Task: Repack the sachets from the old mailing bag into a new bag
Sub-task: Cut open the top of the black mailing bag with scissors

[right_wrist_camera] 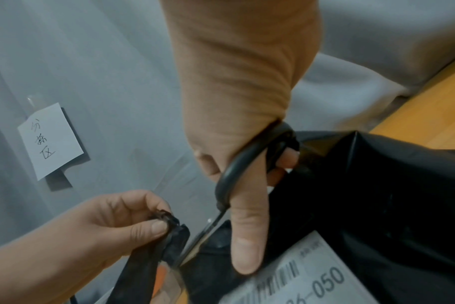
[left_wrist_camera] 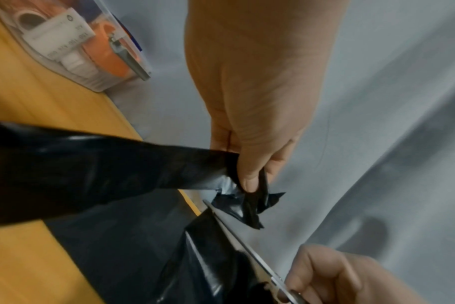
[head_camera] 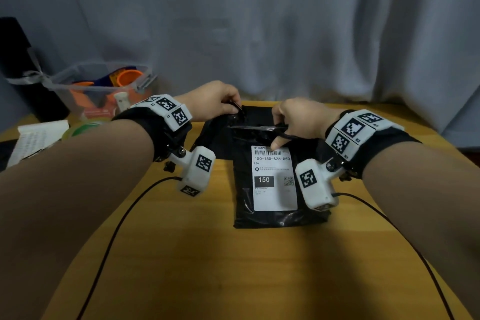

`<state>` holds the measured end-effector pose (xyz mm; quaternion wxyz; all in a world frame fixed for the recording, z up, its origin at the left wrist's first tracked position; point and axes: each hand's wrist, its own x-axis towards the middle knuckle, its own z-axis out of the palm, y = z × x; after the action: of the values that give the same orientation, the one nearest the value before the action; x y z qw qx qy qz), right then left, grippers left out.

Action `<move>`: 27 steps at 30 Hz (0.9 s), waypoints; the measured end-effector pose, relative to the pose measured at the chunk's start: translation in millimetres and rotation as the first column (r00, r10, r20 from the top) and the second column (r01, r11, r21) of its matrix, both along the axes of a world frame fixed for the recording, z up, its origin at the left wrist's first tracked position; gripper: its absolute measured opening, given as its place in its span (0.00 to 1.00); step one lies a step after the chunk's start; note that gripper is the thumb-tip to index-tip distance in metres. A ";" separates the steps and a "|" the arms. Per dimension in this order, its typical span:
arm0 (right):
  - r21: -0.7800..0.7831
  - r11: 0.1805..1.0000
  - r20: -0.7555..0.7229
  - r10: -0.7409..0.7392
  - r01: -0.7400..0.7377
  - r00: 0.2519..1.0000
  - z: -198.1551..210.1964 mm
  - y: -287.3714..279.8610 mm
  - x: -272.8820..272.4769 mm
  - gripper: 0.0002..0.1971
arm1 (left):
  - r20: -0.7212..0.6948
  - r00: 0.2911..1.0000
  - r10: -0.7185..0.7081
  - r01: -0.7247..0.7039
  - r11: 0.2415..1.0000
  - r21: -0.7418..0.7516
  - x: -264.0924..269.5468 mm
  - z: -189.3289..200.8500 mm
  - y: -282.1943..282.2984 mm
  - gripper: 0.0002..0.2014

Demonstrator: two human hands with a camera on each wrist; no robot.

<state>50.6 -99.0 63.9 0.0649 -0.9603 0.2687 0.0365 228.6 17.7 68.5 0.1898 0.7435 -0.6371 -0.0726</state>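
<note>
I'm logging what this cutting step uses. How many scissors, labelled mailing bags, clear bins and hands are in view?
scissors: 1
black mailing bag, labelled: 1
clear bin: 1
hands, left hand and right hand: 2
Total: 5

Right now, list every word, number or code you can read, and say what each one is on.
"150-150-A26-050": white shipping label on the black mailing bag.
"A26": same label, beneath that number.
"150": white digits in the label's black box.
Barcode, QR code and small print on the label: too small to read.
Handwritten characters: paper note on the grey curtain; I cannot read them surely.
Printed label in the clear plastic box: blurred.
</note>
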 end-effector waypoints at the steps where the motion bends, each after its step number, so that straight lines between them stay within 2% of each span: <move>1: -0.003 1.000 -0.010 0.001 -0.001 1.000 -1.3 1.0 1.2 0.24 | -0.011 1.000 0.017 -0.017 1.000 -0.015 0.9 -1.3 0.9 0.06; 4: -0.007 1.000 -0.020 0.008 -0.008 1.000 -6.1 5.4 4.5 0.23 | -0.081 0.992 0.093 -0.100 0.992 -0.080 3.4 -1.8 4.6 0.05; 7: 0.019 1.000 0.061 -0.014 0.013 0.998 -10.0 9.1 6.3 0.24 | -0.179 0.972 0.154 -0.182 0.971 -0.152 4.1 2.7 11.2 0.06; 9: 0.076 0.996 0.090 -0.056 0.049 0.994 -8.7 10.7 2.6 0.28 | -0.234 0.956 0.178 -0.228 0.951 -0.209 0.5 9.4 15.8 0.07; 12: 0.083 0.990 0.060 -0.120 0.115 0.991 -2.0 9.7 -13.7 0.36 | -0.328 0.925 0.192 -0.291 0.914 -0.284 -10.0 22.5 20.0 0.06; 15: 0.127 0.967 0.069 -0.230 0.221 0.971 5.1 2.5 -41.7 0.38 | -0.462 0.878 0.126 -0.303 0.893 -0.333 -34.6 29.9 22.1 0.02; 17: 0.159 0.942 0.048 -0.306 0.295 0.951 7.7 -1.3 -67.0 0.36 | -0.554 0.831 0.056 -0.297 0.886 -0.356 -59.7 25.2 21.0 0.06; 21: 0.219 0.871 0.031 -0.456 0.439 0.889 5.0 -8.6 -120.4 0.28 | -0.610 0.792 0.008 -0.268 0.903 -0.336 -115.3 3.4 7.8 0.11; 24: 0.220 0.826 0.029 -0.537 0.519 0.843 -2.0 -15.1 -163.9 0.31 | -0.677 0.734 -0.054 -0.211 0.929 -0.303 -159.4 -6.8 -7.4 0.09; 27: 0.237 0.803 0.096 -0.580 0.547 0.809 -9.6 -14.8 -202.0 0.34 | -0.721 0.684 -0.110 -0.161 0.941 -0.297 -197.4 -13.1 -22.2 0.06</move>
<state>-151.4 -113.7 54.2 0.1901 -0.8248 0.5313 -0.0369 31.1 -4.5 55.4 0.5522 0.6180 -0.5010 -0.2495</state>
